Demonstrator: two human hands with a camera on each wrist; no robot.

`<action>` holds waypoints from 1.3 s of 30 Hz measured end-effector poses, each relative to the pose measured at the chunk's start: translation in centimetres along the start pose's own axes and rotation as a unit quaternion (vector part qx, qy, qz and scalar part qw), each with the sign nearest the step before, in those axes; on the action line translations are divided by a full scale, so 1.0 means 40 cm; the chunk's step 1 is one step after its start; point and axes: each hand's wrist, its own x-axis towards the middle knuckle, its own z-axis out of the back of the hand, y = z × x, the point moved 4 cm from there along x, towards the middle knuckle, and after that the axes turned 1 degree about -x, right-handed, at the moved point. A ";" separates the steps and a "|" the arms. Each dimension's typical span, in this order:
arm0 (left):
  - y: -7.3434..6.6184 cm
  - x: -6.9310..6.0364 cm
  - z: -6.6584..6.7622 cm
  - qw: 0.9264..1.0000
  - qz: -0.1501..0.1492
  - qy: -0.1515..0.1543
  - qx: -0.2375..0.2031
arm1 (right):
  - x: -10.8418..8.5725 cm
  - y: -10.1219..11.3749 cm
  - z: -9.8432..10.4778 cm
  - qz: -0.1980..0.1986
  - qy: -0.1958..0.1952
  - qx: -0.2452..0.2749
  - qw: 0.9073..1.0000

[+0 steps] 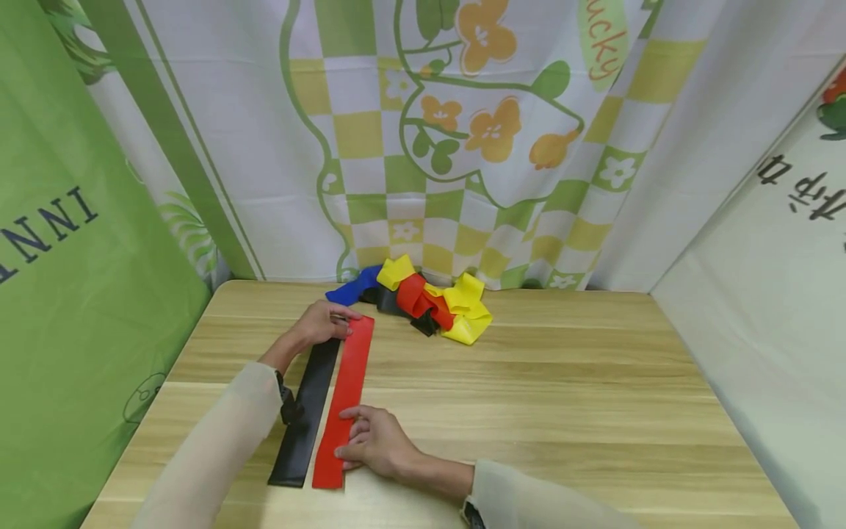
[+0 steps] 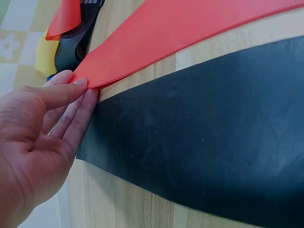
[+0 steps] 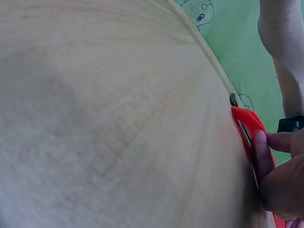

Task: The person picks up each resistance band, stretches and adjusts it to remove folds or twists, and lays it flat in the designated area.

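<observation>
A red resistance band [image 1: 353,367] lies lengthwise on the table, flattened into a long strip. My left hand [image 1: 322,323] pinches its far end between thumb and fingers; in the left wrist view, two layers show at that end. Near the other end, my right hand [image 1: 378,444] holds the right edge, with the thumb on the red surface. Part of the right hand is cut off in the right wrist view. Just left of the red band, a black resistance band [image 1: 305,419] lies flat, almost parallel, with a narrow gap between them. The left forearm and wrist camera partly cover it.
At the table's back edge is a loose heap of bands: a blue one [image 1: 357,286], yellow ones [image 1: 468,329], red [image 1: 413,295] and black. The wooden table [image 1: 562,411] extends to the right. Printed curtains [image 1: 463,147] hang behind and at both sides.
</observation>
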 end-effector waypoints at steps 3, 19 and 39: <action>-0.006 0.002 -0.002 1.000 -0.010 -0.002 0.012 | 0.001 0.001 0.002 -0.004 0.004 -0.027 1.000; -0.025 0.000 -0.002 0.990 -0.078 -0.026 0.115 | 0.002 0.006 -0.005 -0.010 0.009 -0.059 0.998; -0.026 0.003 -0.009 0.965 -0.187 -0.050 0.179 | -0.008 0.030 0.033 -0.027 0.073 -0.117 0.990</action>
